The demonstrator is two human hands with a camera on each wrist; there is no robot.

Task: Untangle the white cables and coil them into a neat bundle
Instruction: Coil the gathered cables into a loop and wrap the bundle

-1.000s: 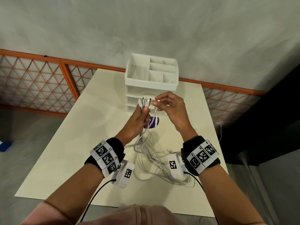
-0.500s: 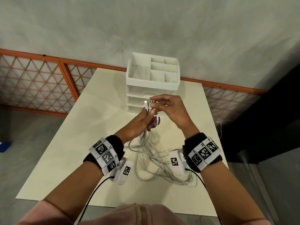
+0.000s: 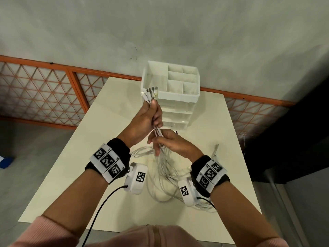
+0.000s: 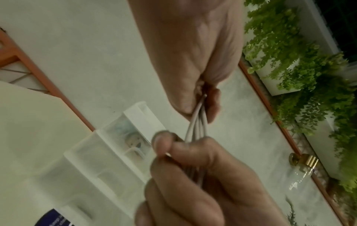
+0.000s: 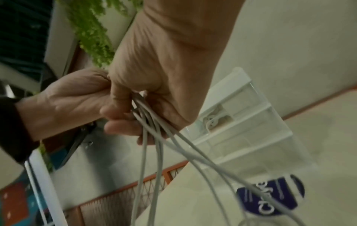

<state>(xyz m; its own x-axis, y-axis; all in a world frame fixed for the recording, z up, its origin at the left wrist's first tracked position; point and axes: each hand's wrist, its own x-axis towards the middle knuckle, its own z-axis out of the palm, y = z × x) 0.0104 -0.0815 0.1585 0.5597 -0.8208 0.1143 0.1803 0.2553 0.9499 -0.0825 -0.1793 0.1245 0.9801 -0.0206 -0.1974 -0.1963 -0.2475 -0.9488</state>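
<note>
Several white cables [image 3: 164,177] hang from my hands and lie in loose, tangled loops on the table. My left hand [image 3: 154,115] is raised in front of the organizer and grips the cables in a fist, their connector ends [image 3: 150,92] sticking up above it. Just below it, my right hand [image 3: 160,142] holds the same strands between curled fingers and thumb. In the left wrist view the cables [image 4: 197,125] run taut between the left hand [image 4: 195,97] and the right hand [image 4: 173,146]. In the right wrist view the strands [image 5: 152,137] fan out downward from the hands.
A white drawer organizer [image 3: 179,98] with open top compartments stands at the table's far edge, right behind my hands. A round blue-labelled object [image 5: 270,196] lies on the cream table [image 3: 85,157] near it. A loose cable end [image 3: 216,148] lies to the right.
My left hand has risen with the connector ends. My right hand has left the connector ends and dropped below the left hand, now holding the strands there.
</note>
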